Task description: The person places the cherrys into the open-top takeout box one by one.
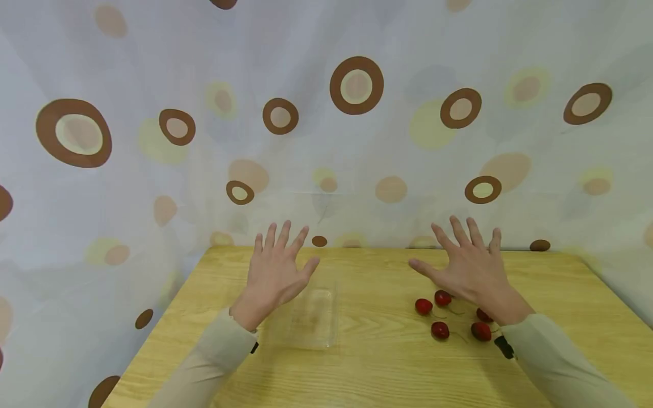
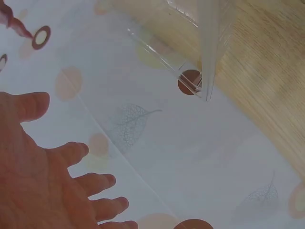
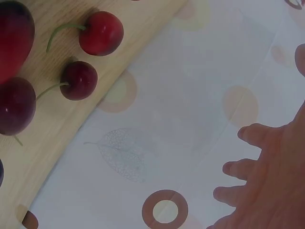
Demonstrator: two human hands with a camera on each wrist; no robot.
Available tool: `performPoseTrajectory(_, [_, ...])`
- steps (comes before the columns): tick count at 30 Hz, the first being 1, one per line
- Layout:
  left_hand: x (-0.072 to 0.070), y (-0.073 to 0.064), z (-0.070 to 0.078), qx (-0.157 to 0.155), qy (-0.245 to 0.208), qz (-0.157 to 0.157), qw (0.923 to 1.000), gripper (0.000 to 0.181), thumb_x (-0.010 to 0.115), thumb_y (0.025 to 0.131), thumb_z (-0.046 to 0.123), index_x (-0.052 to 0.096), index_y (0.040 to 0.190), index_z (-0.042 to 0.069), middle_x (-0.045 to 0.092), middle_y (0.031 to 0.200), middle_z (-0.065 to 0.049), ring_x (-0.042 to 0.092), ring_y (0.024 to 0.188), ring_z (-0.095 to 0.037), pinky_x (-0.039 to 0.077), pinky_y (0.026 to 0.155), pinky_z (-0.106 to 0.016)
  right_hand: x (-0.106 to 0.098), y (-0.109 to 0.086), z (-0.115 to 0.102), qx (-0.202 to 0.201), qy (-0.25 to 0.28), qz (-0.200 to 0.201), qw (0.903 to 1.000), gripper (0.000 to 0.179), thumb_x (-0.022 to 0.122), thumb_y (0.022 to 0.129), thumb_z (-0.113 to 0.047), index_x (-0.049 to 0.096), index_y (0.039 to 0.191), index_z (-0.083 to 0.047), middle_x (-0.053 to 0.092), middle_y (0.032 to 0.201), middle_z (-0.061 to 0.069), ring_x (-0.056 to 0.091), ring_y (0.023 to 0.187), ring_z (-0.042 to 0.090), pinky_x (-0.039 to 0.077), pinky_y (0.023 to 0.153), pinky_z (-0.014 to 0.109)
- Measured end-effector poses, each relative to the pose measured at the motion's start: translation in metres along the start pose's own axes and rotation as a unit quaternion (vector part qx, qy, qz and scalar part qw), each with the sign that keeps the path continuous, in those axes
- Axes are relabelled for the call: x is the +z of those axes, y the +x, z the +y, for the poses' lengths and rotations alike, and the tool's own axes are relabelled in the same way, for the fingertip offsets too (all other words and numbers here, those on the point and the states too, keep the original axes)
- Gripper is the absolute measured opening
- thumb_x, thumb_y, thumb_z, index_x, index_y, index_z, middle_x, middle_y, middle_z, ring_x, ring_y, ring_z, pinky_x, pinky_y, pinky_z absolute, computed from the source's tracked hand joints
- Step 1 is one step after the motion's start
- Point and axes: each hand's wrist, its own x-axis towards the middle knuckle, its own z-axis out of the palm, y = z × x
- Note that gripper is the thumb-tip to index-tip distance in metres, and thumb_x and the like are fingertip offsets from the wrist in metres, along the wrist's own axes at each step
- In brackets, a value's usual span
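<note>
Both hands are held up above the table with fingers spread and nothing in them. My left hand [image 1: 275, 275] is raised beside a clear plastic box [image 1: 313, 317], which stands on the wood just right of the wrist. In the left wrist view, the box's transparent wall [image 2: 209, 47] shows at the top, apart from the fingers. My right hand [image 1: 471, 272] hovers over several dark red cherries with green stems. One cherry [image 1: 440, 330] lies nearest the front, and another cherry [image 1: 484, 315] is partly hidden by the right wrist. In the right wrist view a bright red cherry [image 3: 101, 33] lies near the table edge.
The light wooden table [image 1: 377, 362] reaches back to a pale curtain [image 1: 326, 141] printed with brown rings and leaves. That cloth also hangs along the left and right sides. A dark strap piece [image 1: 504, 347] sits under the right wrist.
</note>
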Motion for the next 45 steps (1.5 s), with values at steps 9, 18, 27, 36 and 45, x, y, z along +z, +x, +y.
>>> performPoseTrajectory(9, [0.002, -0.016, 0.003, 0.007, -0.014, 0.012, 0.9998, 0.072, 0.039, 0.107, 0.064, 0.034, 0.168, 0.026, 0.022, 0.173, -0.018, 0.013, 0.159, -0.044, 0.012, 0.125, -0.065, -0.003, -0.011, -0.003, -0.011, 0.007, 0.014, 0.9998, 0.105, 0.048, 0.092, -0.086, 0.036, 0.166, -0.013, 0.023, 0.169, 0.029, 0.012, 0.155, 0.055, -0.009, 0.112, 0.083])
performPoseTrajectory(18, [0.0, -0.029, 0.004, 0.013, -0.015, 0.029, 0.9994, 0.072, 0.04, 0.107, 0.064, 0.034, 0.168, 0.026, 0.023, 0.172, -0.017, 0.015, 0.159, -0.043, 0.013, 0.126, -0.064, -0.006, -0.024, 0.0, -0.022, 0.013, 0.03, 0.9992, 0.104, 0.052, 0.092, -0.083, 0.033, 0.167, -0.013, 0.023, 0.169, 0.028, 0.014, 0.154, 0.055, -0.011, 0.114, 0.081])
performPoseTrajectory(27, [0.001, -0.04, 0.003, 0.017, -0.018, 0.04, 0.9989, 0.072, 0.042, 0.107, 0.064, 0.034, 0.168, 0.026, 0.024, 0.172, -0.017, 0.016, 0.158, -0.044, 0.015, 0.125, -0.065, -0.008, -0.04, 0.003, -0.034, 0.012, 0.052, 0.998, 0.1, 0.059, 0.092, -0.079, 0.038, 0.165, -0.013, 0.028, 0.167, 0.029, 0.019, 0.153, 0.055, -0.005, 0.113, 0.083])
performPoseTrajectory(36, [0.0, -0.049, 0.005, 0.028, -0.014, 0.059, 0.9978, 0.071, 0.044, 0.107, 0.062, 0.035, 0.167, 0.026, 0.025, 0.172, -0.017, 0.019, 0.157, -0.045, 0.018, 0.124, -0.065, -0.01, -0.054, 0.006, -0.035, 0.013, 0.061, 0.9974, 0.101, 0.061, 0.091, -0.077, 0.038, 0.165, -0.013, 0.029, 0.167, 0.029, 0.023, 0.152, 0.054, -0.007, 0.118, 0.076])
performPoseTrajectory(45, [0.001, -0.062, 0.002, 0.031, -0.041, 0.066, 0.9965, 0.074, 0.051, 0.105, 0.062, 0.036, 0.167, 0.023, 0.028, 0.171, -0.016, 0.02, 0.158, -0.042, 0.017, 0.126, -0.062, -0.011, -0.066, 0.012, -0.048, 0.032, 0.061, 0.9964, 0.1, 0.065, 0.093, -0.071, 0.033, 0.167, -0.013, 0.029, 0.166, 0.03, 0.026, 0.15, 0.055, -0.008, 0.122, 0.07])
